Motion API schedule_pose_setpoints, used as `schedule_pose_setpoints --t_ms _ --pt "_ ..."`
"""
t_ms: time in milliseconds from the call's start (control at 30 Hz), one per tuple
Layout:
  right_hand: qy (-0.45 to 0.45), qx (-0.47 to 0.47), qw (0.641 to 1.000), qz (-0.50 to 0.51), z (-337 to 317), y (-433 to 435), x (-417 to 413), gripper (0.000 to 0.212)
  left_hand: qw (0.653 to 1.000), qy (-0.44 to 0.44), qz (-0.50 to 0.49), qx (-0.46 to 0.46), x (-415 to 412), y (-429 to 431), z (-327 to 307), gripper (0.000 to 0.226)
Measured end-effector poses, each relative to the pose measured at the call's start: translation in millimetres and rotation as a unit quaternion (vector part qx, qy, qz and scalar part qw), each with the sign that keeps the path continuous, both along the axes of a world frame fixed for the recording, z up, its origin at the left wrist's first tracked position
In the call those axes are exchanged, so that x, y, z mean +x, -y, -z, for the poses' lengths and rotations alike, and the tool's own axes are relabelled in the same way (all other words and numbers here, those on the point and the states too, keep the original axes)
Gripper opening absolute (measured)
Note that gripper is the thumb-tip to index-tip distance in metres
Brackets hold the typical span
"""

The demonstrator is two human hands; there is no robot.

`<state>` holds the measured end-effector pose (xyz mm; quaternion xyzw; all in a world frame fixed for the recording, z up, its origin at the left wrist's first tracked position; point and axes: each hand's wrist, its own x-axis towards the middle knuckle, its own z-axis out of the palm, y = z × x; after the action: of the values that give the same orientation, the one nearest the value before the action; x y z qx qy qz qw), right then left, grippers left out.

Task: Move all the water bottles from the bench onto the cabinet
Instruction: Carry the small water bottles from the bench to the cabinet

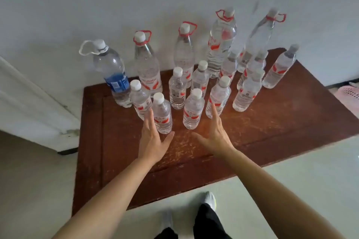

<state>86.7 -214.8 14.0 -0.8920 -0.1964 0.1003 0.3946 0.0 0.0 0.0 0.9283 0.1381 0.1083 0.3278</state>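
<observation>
Several clear water bottles with white caps stand on a dark red-brown wooden top, against the white wall. Tall ones line the back, among them a blue-labelled bottle at the left. Small red-labelled ones stand in front. My left hand is open with straight fingers beside the nearest small bottle, its thumb under the bottle's base side. My right hand is open too, fingers pointing at another small bottle, with a third small bottle between the two hands. Neither hand holds anything.
A white door frame runs along the left. Pale floor lies in front, where my two feet stand close to the wooden top's front edge. A pink knitted thing shows at the right edge.
</observation>
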Motion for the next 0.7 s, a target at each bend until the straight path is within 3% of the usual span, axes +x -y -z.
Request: schedule_pose_setpoints --t_ms 133,467,700 --pt "-0.017 0.059 0.998 -0.002 24 -13 36 0.123 0.993 0.042 -0.078 -0.076 26 15 12 0.103" --pt "0.022 0.119 0.993 -0.016 57 -30 60 0.099 0.975 0.110 -0.187 -0.040 63 22 27 0.102" --pt "0.013 0.113 0.994 0.000 44 -18 40 0.087 0.991 0.074 -0.105 -0.019 38 16 7 0.087"
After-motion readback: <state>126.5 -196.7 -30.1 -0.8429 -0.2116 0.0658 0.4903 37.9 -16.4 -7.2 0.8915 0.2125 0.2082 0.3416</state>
